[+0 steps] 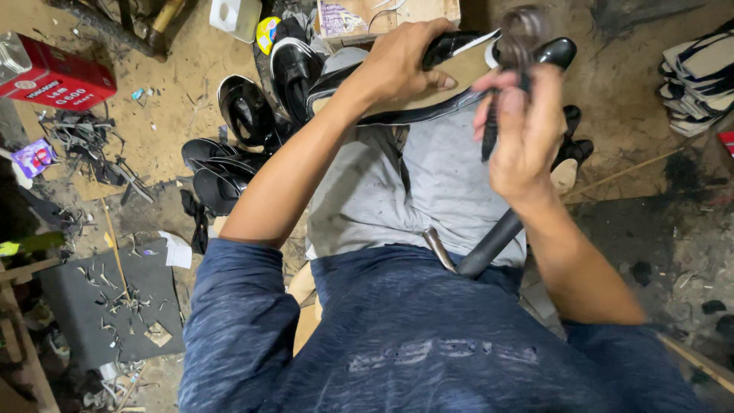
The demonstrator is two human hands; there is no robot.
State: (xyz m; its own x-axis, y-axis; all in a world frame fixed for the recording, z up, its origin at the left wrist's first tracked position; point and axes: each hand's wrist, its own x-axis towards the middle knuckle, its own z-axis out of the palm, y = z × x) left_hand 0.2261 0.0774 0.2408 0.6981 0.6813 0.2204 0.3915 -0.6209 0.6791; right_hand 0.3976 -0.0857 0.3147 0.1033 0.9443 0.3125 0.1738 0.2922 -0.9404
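Note:
My left hand (401,65) grips a black sandal with a light sole edge (428,111), held up over my lap. My right hand (524,126) is closed on a dark strap piece (489,130) that hangs down from my fingers, and it blurs near a dark hook-shaped tool head (547,52). A black bar (493,241) rises from my lap toward that hand. I sit in grey shorts (382,199) and a blue shirt.
Several black sandals (245,115) lie on the dirt floor at my left. A red tin (57,76) sits far left, a grey mat (99,306) with scraps at lower left, stacked soles (699,76) at right, a wooden box (386,15) ahead.

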